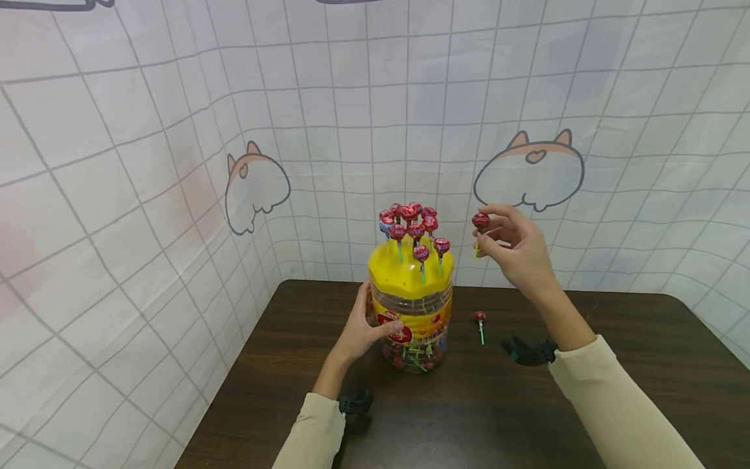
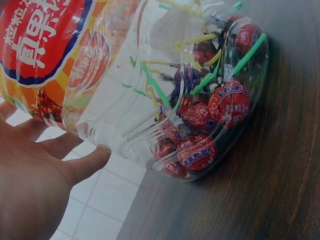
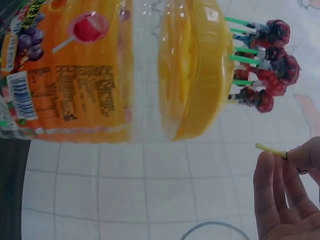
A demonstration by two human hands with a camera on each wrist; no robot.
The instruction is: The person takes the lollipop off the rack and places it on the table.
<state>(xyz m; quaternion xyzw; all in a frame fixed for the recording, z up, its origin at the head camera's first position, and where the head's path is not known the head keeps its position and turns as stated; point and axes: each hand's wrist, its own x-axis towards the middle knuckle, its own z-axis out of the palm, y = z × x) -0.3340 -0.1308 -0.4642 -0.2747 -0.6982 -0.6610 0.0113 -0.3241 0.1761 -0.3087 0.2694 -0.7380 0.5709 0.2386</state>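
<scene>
Right hand [image 1: 515,251]: thumb and fingertips pinch one lollipop [image 1: 481,220], red wrapped head up, yellow stick pointing down. It's in the air over the table's back edge, right of the jar's lid and apart from it.

Left hand [image 1: 366,329]: wrapped part-way round the jar [image 1: 413,326], thumb across the front label, fingers at the left side.

Jar stands upright on the table [image 1: 527,404], nearer the back edge, a bit left of that edge's middle.

In the way: standing lollipops [image 1: 420,254] crowd the lid [image 1: 387,277], sticks down, thickest toward the back; front ones partly cover those behind. One loose lollipop [image 1: 480,317] lies right of the jar near the back edge, head toward that edge, green stick toward the person.

Materials: clear, glossy plastic jar, ribbed low down; orange-yellow printed label with a red badge; smooth yellow lid with a faceted rim. More wrapped sweets [image 2: 229,103] heaped at the bottom, green and yellow sticks at all angles. Table is dark wood-grain, rounded back corners. Behind it, creased white cloth [image 1: 363,130] with a grey grid and cartoon animal prints.
</scene>
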